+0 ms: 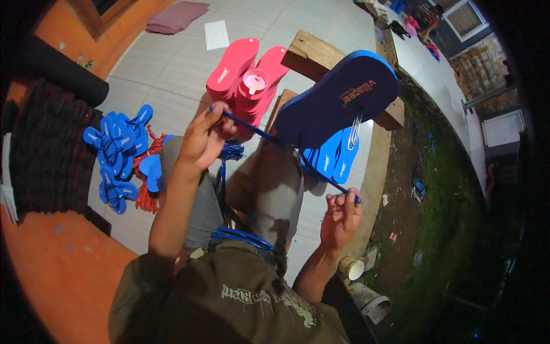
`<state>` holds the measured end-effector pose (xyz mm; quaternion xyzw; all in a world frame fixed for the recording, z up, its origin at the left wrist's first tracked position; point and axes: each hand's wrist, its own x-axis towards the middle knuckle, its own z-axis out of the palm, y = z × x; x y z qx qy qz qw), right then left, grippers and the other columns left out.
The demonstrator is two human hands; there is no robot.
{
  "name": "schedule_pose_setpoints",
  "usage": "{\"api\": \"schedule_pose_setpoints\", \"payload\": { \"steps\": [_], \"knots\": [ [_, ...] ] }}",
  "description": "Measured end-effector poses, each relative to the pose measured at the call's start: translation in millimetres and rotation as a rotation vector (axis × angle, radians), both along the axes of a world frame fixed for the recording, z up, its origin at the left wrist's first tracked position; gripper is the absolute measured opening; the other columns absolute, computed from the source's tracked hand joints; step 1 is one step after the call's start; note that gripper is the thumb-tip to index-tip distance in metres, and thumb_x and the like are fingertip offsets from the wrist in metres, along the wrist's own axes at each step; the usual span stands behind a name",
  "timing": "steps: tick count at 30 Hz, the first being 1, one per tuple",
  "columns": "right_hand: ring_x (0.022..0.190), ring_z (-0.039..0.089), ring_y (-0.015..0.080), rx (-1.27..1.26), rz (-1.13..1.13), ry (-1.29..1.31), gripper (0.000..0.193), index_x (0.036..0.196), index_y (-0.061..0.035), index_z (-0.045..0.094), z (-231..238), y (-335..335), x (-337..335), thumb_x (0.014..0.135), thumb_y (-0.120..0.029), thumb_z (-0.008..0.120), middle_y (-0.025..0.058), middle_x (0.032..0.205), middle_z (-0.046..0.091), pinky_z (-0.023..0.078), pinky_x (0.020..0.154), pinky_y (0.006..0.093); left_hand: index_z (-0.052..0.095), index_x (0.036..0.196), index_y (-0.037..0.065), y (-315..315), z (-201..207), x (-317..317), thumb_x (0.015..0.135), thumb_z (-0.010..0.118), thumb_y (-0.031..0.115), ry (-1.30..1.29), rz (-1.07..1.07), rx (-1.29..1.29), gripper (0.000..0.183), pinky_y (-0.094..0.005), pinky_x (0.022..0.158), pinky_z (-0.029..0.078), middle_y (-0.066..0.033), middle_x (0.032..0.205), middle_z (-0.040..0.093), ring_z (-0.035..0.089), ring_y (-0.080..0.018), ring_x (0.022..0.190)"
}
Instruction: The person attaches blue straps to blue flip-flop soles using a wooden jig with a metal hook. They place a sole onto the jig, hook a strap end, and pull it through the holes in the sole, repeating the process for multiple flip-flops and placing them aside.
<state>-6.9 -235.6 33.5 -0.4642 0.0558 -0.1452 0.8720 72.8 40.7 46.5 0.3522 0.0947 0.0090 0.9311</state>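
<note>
A dark blue flip-flop sole (321, 109) rests tilted against a wooden block in front of me. A blue thong strap (250, 124) runs out both ways from the sole's near end. My left hand (207, 140) pinches one arm of the strap, its tip poking out above the fingers. Lower right, my right hand (342, 221) pinches the other arm, which is pulled taut. A bent metal wire tool (355, 133) sticks out of the sole near its right edge. Blue straps also lie in my lap (243, 236), and a bundle of straps (232, 151) hangs by my knee.
Pink soles (234, 64) stand stacked ahead, a small pink cup (255, 83) on top. Blue soles (344, 157) lie beyond my knee. Strapped blue flip-flops (117, 137) and red straps (149, 200) lie left. The wooden block (309, 54) stands ahead; a bucket (375, 307) sits lower right.
</note>
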Motion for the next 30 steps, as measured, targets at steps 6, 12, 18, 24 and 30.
{"api": "schedule_pose_setpoints", "payload": {
  "steps": [6, 12, 18, 24, 30],
  "knots": [
    [0.076, 0.055, 0.0171, 0.267, 0.091, -0.112, 0.019, 0.099, 0.0006, 0.052, 36.2, 18.7, 42.1, 0.089, -0.016, 0.049, 0.0052, 0.077, 0.053, 0.048, 0.076, 0.0365, 0.049, 0.085, 0.006, -29.9, 34.6, 72.9, 0.088, 0.050, 0.026, -0.525, -0.142, 0.001, 0.020, -0.0276, 0.070, 0.043, -0.0046, 0.078, 0.051, 0.051, -0.0174, 0.072],
    [0.059, 0.053, 0.0166, -0.502, -0.102, 0.086, 0.023, 0.097, 0.0040, 0.055, 50.2, 47.9, 59.9, 0.087, -0.016, 0.052, 0.0072, 0.075, 0.055, 0.049, 0.061, 0.0327, 0.051, 0.088, 0.004, -108.0, 103.4, 65.3, 0.090, 0.047, 0.027, -0.910, 0.465, 1.077, 0.023, -0.0276, 0.070, 0.043, -0.0095, 0.084, 0.056, 0.054, -0.0192, 0.077],
    [0.057, 0.049, 0.0104, -0.961, -0.097, -0.083, 0.027, 0.083, 0.0013, 0.057, 45.1, 41.2, 95.2, 0.091, -0.020, 0.043, 0.0025, 0.064, 0.054, 0.040, 0.052, 0.0268, 0.055, 0.092, 0.002, -119.7, 110.9, 57.8, 0.088, 0.050, 0.027, -0.833, 0.559, 1.145, 0.026, -0.0301, 0.068, 0.043, -0.0119, 0.083, 0.057, 0.056, -0.0218, 0.077],
    [0.061, 0.049, 0.0101, -0.287, 0.086, -0.384, 0.032, 0.082, -0.0003, 0.053, 53.5, 49.4, 65.4, 0.090, -0.030, 0.046, 0.0047, 0.069, 0.053, 0.048, 0.070, 0.0307, 0.057, 0.082, 0.001, -119.5, 122.4, 54.9, 0.082, 0.055, 0.043, -0.697, 0.299, 1.123, 0.042, -0.0315, 0.061, 0.044, -0.0107, 0.072, 0.058, 0.055, -0.0216, 0.068],
    [0.061, 0.048, 0.0096, -0.266, 0.219, -0.383, 0.034, 0.076, -0.0026, 0.052, 43.0, 44.9, 74.8, 0.087, -0.034, 0.049, 0.0013, 0.065, 0.049, 0.045, 0.062, 0.0263, 0.060, 0.088, 0.002, -115.3, 122.4, 58.8, 0.072, 0.065, 0.048, -0.781, 0.246, 1.260, 0.049, -0.0270, 0.059, 0.046, -0.0084, 0.070, 0.061, 0.059, -0.0145, 0.066]
  ]
}}
